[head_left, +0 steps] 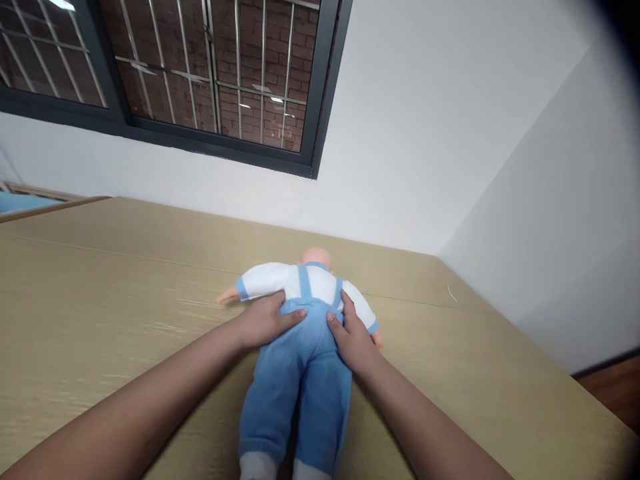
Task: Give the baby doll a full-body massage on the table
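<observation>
A doll in blue overalls and a white shirt with blue cuffs lies on the wooden surface, its head toward the wall and its legs toward me. The back of the overalls, with two straps, faces up, and both doll arms are spread outward. My left hand grips the left side of its waist, thumb on the blue cloth. On the other side of the waist, my right hand holds the doll in the same way. The fingers of both hands are partly hidden beneath the doll's sides.
Behind the surface rises a white wall with a dark-framed, barred window. A thin pale strand lies at the right. Something light blue shows beyond the far left edge.
</observation>
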`<state>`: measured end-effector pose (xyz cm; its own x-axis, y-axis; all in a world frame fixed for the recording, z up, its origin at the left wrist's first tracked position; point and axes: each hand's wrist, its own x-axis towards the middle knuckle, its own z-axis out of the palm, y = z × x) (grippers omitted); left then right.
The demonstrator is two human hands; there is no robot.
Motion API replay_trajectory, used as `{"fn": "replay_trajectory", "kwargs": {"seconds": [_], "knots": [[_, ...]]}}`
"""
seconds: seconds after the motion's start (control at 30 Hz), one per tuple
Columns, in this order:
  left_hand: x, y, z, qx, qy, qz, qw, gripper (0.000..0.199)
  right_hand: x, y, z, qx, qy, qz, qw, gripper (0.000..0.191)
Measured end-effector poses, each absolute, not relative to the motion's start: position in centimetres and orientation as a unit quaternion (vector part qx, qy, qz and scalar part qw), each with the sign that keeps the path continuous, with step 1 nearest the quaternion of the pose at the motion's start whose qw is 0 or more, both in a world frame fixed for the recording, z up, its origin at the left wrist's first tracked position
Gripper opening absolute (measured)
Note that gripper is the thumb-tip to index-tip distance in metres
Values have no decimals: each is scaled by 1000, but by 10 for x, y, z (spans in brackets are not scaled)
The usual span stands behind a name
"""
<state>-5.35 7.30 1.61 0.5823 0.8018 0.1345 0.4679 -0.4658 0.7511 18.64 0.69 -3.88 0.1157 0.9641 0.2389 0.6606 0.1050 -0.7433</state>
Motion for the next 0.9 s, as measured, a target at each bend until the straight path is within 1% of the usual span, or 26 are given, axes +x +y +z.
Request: {"fn": "replay_trajectory", "kwargs": {"seconds": [0.1,0.17,0.27,0.3,0.43,0.7,0.8,0.9], "knots": [[-50,64,23,807,373,282,361,64,189,7,-36,-614,-627,205,434,80],[-49,58,27,795,381,312,354,72,191,7,-32,-593,-622,205,469,82],[-48,47,32,772,416,363,316,86,193,5,-26,-567,-614,203,510,82],[-48,44,34,766,421,375,308,86,194,4,-24,-565,-610,201,517,82],[-50,33,43,765,412,394,300,71,195,-1,-19,-544,-601,204,548,81],[-53,12,58,797,408,389,218,61,190,-9,-5,-416,-607,278,618,79],[-52,8,61,805,388,412,180,64,187,-12,1,-386,-607,301,627,79],[-52,4,64,814,362,430,147,57,184,-12,4,-368,-598,323,635,80]]}}
